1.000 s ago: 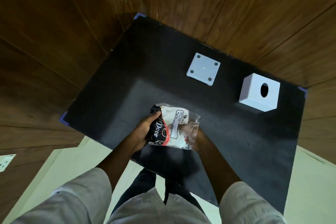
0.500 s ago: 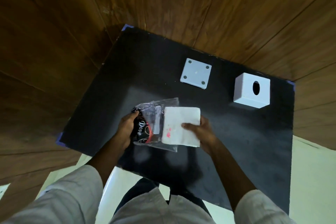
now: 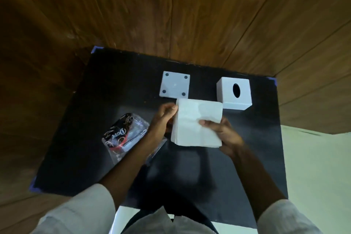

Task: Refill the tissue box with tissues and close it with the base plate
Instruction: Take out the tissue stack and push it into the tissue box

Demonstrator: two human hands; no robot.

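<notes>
A white stack of tissues [image 3: 195, 119] is held above the black table top [image 3: 95, 138] by both hands. My left hand [image 3: 163, 118] grips its left edge and my right hand [image 3: 222, 135] grips its lower right side, thumb on top. The white tissue box [image 3: 234, 93] stands at the back right with its oval hole facing up. A square white base plate [image 3: 175, 85] with dark corner pads lies at the back centre. The emptied clear wrapper [image 3: 124, 135] with black and red print lies under my left forearm.
Brown wooden wall panels [image 3: 171, 15] rise behind and to the left of the table. Blue tape marks the table's corners [image 3: 96, 49]. A pale floor [image 3: 313, 167] shows at the right.
The tissue stack has come fully out of the wrapper and moved up and right. My left hand let go of the wrapper, which now lies on the table, and took the stack's left edge.
</notes>
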